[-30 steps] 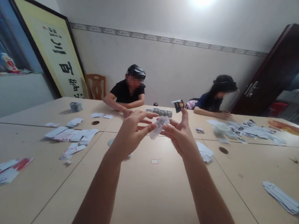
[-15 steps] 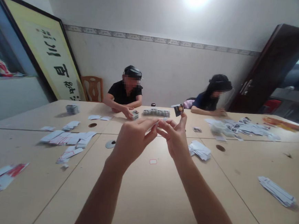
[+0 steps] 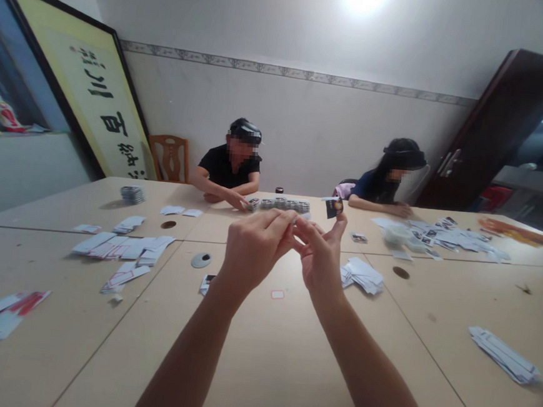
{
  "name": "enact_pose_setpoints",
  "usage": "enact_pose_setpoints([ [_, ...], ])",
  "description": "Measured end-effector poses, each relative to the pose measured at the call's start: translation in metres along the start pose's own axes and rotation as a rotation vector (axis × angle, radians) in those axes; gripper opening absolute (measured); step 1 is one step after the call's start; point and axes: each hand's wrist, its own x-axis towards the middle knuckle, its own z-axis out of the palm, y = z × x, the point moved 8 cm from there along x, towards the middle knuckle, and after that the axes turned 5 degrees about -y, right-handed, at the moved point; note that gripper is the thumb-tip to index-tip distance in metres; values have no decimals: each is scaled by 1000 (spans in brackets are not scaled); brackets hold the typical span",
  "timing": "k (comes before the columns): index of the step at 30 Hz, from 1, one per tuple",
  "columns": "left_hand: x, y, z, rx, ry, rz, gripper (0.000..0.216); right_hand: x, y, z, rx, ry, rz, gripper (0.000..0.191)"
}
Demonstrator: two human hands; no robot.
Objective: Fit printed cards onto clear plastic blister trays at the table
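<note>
My left hand [image 3: 256, 246] is closed in a pinch in front of me, raised over the table. Its fingertips meet those of my right hand [image 3: 321, 257]; whatever lies between them is mostly hidden. A small dark card [image 3: 334, 208] with a picture on it stands up at a raised finger of my right hand, with a white strip along its top. Below the hands, a small red-bordered label [image 3: 277, 295] lies flat on the table [image 3: 259, 359]. Beside my left forearm a small stack of picture cards [image 3: 206, 283] shows in part.
White paper slips lie in piles at left [image 3: 122, 248], right [image 3: 363, 275] and far right [image 3: 504, 353]. Across the table, one person [image 3: 230, 169] reaches to a row of small stacks [image 3: 285, 204]. Another person [image 3: 381, 181] sits beside scattered cards [image 3: 457, 236].
Both hands have shifted slightly right, and the dark card with them. Picture cards beside my left forearm have come into view. The person opposite has moved a hand toward the row of stacks.
</note>
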Motion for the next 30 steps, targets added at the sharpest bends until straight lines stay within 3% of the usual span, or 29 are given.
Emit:
enact_pose_setpoints([
  [5, 0, -5, -10, -107, -9, -77, 16, -1, -3, 6, 16, -79, -34, 98],
  [10, 1, -11, -21, -137, -64, -216, 19, -1, 2, 16, 100, -197, 71, 104],
  [19, -15, -61, -39, -452, 57, -654, 24, -6, 15, 29, 220, -359, 254, 93],
  [23, -8, -46, -25, -582, -106, -565, 27, -5, 16, 21, 231, -238, 198, 113],
  [26, -3, -28, -11, -515, -227, -440, 31, -6, 16, 12, 222, -134, 173, 131],
  [30, 0, -15, -6, -321, -172, -258, 29, -4, 13, 4, 182, -79, 140, 137],
])
